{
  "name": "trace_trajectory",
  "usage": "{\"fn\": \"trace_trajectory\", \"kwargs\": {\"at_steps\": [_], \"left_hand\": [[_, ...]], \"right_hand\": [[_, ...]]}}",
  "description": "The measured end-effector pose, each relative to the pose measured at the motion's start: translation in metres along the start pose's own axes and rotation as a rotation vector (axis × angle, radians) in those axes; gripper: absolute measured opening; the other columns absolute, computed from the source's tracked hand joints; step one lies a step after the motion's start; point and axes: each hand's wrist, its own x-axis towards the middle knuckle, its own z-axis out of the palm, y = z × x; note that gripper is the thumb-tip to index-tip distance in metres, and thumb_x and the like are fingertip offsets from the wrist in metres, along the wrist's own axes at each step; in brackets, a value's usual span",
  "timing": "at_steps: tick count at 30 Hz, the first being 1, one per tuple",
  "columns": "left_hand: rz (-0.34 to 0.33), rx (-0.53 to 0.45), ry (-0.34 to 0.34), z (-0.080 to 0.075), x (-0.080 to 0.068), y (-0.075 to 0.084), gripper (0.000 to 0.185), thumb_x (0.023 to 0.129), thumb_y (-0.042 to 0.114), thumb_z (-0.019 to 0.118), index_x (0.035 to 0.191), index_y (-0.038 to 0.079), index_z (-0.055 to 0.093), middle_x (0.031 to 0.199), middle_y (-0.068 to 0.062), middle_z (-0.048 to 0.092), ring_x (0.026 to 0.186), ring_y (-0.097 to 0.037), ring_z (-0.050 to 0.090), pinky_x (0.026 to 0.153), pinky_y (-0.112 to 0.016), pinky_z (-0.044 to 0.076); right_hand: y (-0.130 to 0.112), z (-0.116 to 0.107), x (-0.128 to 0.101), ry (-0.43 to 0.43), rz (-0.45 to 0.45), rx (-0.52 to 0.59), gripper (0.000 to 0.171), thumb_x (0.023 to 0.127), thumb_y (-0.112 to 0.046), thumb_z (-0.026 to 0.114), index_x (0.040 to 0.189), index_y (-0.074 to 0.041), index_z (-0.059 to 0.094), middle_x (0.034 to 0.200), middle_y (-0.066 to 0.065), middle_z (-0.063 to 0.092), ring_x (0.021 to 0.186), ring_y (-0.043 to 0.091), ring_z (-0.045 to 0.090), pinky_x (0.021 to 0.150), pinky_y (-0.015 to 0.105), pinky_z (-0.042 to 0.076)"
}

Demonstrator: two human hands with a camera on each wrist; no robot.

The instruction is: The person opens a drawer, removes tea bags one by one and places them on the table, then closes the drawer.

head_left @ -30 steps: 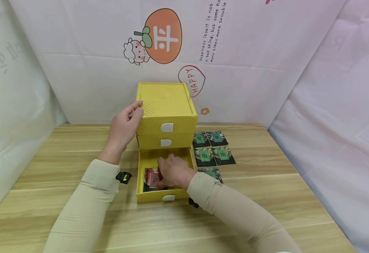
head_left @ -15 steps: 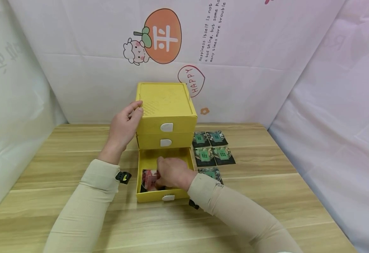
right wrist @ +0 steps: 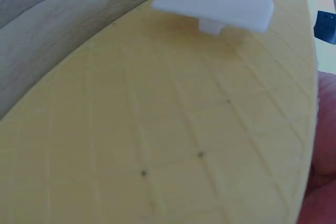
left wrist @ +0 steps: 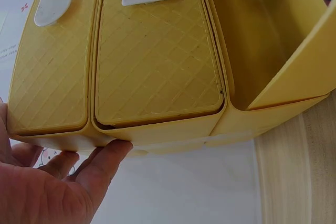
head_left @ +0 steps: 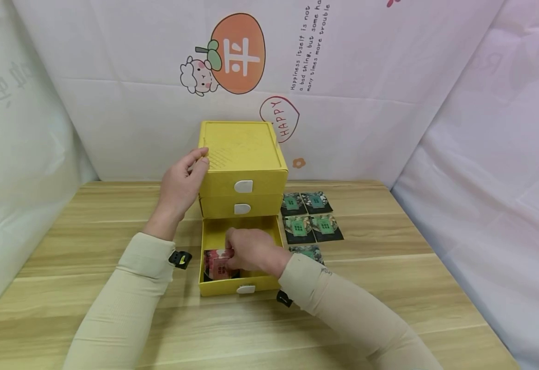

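Note:
A yellow cabinet [head_left: 243,141] has three stacked drawers with white tabs; its bottom drawer [head_left: 216,230] is pulled out. My left hand [head_left: 181,182] rests against the cabinet's upper left side. In the left wrist view its fingers [left wrist: 107,163] lie extended along the side wall. My right hand [head_left: 255,251] reaches into the bottom drawer, pinching the right edge of a square red-and-black packet [head_left: 215,264] in the front left corner. Its fingertips are partly hidden in the head view. The drawer front [right wrist: 157,114] covers most of that hand in the right wrist view.
Several flat green-and-black packets [head_left: 327,227] lie on the wooden table [head_left: 389,267] right of the cabinet; the nearest one [head_left: 306,252] is partly behind the right sleeve. A printed white cloth [head_left: 352,128] hangs close behind the cabinet.
My right hand has moved slightly left inside the drawer, and the red packet has slid with it toward the front left corner. My left hand has stayed in place.

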Motion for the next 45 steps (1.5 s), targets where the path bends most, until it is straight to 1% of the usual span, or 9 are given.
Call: {"fn": "trace_trajectory", "kwargs": {"at_steps": [6,9,16,21,25,33,36,39,45], "left_hand": [[-0.003,0.006,0.004,0.000,0.000,0.000,0.056,0.107,0.054,0.043,0.154,0.027,0.055,0.165,0.002,0.043,0.101,-0.026,0.057,0.076,-0.038,0.043],[-0.004,0.003,0.004,0.000,-0.001,-0.001,0.056,0.107,0.054,0.043,0.154,0.027,0.055,0.165,0.003,0.042,0.105,-0.026,0.057,0.079,-0.039,0.043],[-0.018,-0.001,-0.001,0.000,-0.001,-0.001,0.057,0.106,0.055,0.043,0.154,0.027,0.054,0.165,0.003,0.042,0.128,-0.027,0.056,0.090,-0.043,0.044],[-0.019,-0.004,-0.002,0.000,-0.001,-0.001,0.056,0.106,0.054,0.044,0.154,0.027,0.054,0.164,0.002,0.043,0.132,-0.027,0.055,0.093,-0.044,0.045],[-0.021,-0.002,-0.002,0.000,-0.001,0.000,0.056,0.106,0.055,0.044,0.154,0.028,0.055,0.164,0.003,0.043,0.123,-0.027,0.057,0.090,-0.043,0.045],[-0.022,-0.004,-0.008,0.000,-0.001,0.001,0.057,0.106,0.058,0.043,0.154,0.030,0.054,0.165,0.005,0.041,0.091,-0.025,0.053,0.078,-0.039,0.043],[-0.017,-0.002,-0.008,0.000,-0.001,0.001,0.057,0.106,0.057,0.043,0.154,0.030,0.054,0.165,0.005,0.041,0.086,-0.025,0.051,0.075,-0.039,0.043],[-0.014,-0.001,-0.009,0.000,-0.001,0.000,0.057,0.106,0.057,0.043,0.154,0.029,0.054,0.165,0.005,0.041,0.089,-0.023,0.052,0.076,-0.038,0.043],[-0.014,0.009,-0.004,0.000,0.000,-0.001,0.057,0.106,0.057,0.042,0.154,0.030,0.054,0.164,0.003,0.044,0.086,-0.025,0.051,0.074,-0.039,0.043]], "right_hand": [[-0.001,-0.003,-0.004,0.012,-0.026,0.023,0.018,0.092,-0.032,0.079,0.096,-0.020,0.066,0.080,-0.009,0.063,0.069,0.010,0.056,0.063,0.026,0.048],[0.001,-0.003,-0.005,0.014,-0.042,0.050,0.016,0.093,-0.032,0.079,0.094,-0.021,0.067,0.079,-0.010,0.063,0.070,0.010,0.056,0.064,0.026,0.048],[0.005,-0.003,-0.007,0.020,-0.093,0.141,0.015,0.093,-0.033,0.079,0.090,-0.023,0.069,0.077,-0.009,0.059,0.070,0.010,0.052,0.063,0.026,0.041],[0.009,-0.004,-0.008,0.042,-0.115,0.248,0.011,0.093,-0.029,0.078,0.087,-0.022,0.072,0.077,-0.010,0.061,0.072,0.009,0.053,0.065,0.024,0.043],[0.011,-0.006,-0.012,0.072,-0.117,0.314,0.006,0.095,-0.027,0.076,0.091,-0.022,0.074,0.082,-0.011,0.066,0.075,0.008,0.055,0.069,0.023,0.045],[0.013,-0.016,-0.022,0.119,-0.097,0.424,0.007,0.098,-0.028,0.072,0.094,-0.024,0.075,0.084,-0.012,0.069,0.074,0.008,0.058,0.069,0.025,0.047],[0.015,-0.020,-0.026,0.141,-0.085,0.487,0.009,0.099,-0.029,0.070,0.094,-0.022,0.074,0.083,-0.009,0.067,0.072,0.010,0.056,0.067,0.027,0.045],[0.020,-0.024,-0.029,0.182,-0.088,0.546,0.010,0.098,-0.027,0.068,0.094,-0.020,0.073,0.083,-0.005,0.065,0.070,0.011,0.054,0.064,0.027,0.043],[0.029,-0.031,-0.035,0.257,-0.086,0.671,0.010,0.096,-0.026,0.068,0.099,-0.019,0.074,0.087,-0.002,0.067,0.071,0.014,0.053,0.062,0.029,0.043]]}}
